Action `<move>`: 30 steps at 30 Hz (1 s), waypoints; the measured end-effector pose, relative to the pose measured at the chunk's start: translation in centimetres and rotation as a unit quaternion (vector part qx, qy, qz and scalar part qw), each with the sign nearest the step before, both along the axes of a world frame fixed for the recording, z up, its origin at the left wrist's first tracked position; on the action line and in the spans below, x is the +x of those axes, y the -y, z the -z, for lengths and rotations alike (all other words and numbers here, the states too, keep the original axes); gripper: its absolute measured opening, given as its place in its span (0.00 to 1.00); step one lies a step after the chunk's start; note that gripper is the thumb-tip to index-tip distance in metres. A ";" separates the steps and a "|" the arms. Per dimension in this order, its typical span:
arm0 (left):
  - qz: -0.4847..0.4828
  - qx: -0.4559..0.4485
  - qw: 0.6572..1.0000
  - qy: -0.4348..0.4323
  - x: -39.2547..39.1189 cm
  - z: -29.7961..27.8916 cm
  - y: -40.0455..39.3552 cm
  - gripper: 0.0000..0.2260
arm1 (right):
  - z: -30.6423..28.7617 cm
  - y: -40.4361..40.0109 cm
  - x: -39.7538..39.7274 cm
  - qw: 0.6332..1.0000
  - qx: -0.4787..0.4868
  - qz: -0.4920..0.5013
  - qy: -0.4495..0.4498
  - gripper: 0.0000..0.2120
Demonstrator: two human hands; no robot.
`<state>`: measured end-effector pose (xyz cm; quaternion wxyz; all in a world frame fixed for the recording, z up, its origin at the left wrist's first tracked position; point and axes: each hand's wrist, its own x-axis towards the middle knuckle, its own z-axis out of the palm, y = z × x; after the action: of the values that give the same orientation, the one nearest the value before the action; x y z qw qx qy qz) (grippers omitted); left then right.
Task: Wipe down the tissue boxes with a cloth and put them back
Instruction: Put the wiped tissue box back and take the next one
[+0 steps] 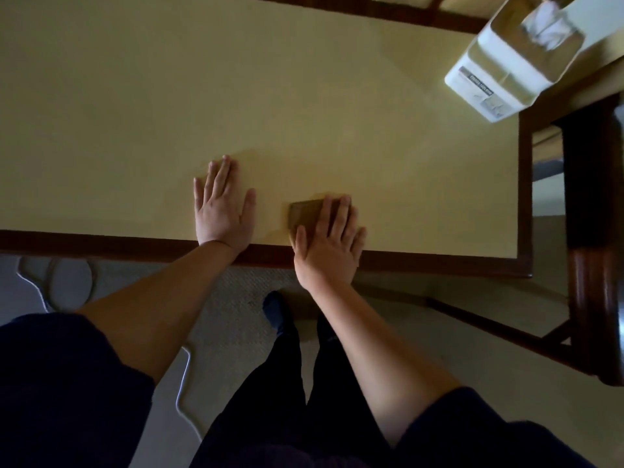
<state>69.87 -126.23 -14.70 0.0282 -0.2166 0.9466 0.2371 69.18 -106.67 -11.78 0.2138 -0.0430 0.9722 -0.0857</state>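
Note:
A white tissue box [506, 65] with a tan top and a tissue sticking out stands at the far right corner of the yellow table [304, 96]. My left hand [223, 211] lies flat on the tabletop near the front edge, fingers straight. My right hand [329, 243] rests flat on a folded brownish cloth [304, 214] that lies on the table just right of the left hand. Only the cloth's left part shows; the rest is under my palm and fingers.
The table has a dark wooden rim [101, 243]. A dark wooden chair [587, 231] stands at the table's right end, and another chair back shows at the far edge. Grey carpet lies below, with my legs and a dark-socked foot [275, 309].

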 end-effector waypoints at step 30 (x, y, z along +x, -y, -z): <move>0.033 0.167 0.973 -0.152 -1.5 -20.6 -13.1 0.07 | -18.7 -11.7 -15.6 0.941 -0.209 -0.266 0.022 0.06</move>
<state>68.39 -113.13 5.87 -0.0727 -0.1384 0.8934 0.4211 53.63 -95.01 6.96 0.2359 -0.3416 0.8807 -0.2280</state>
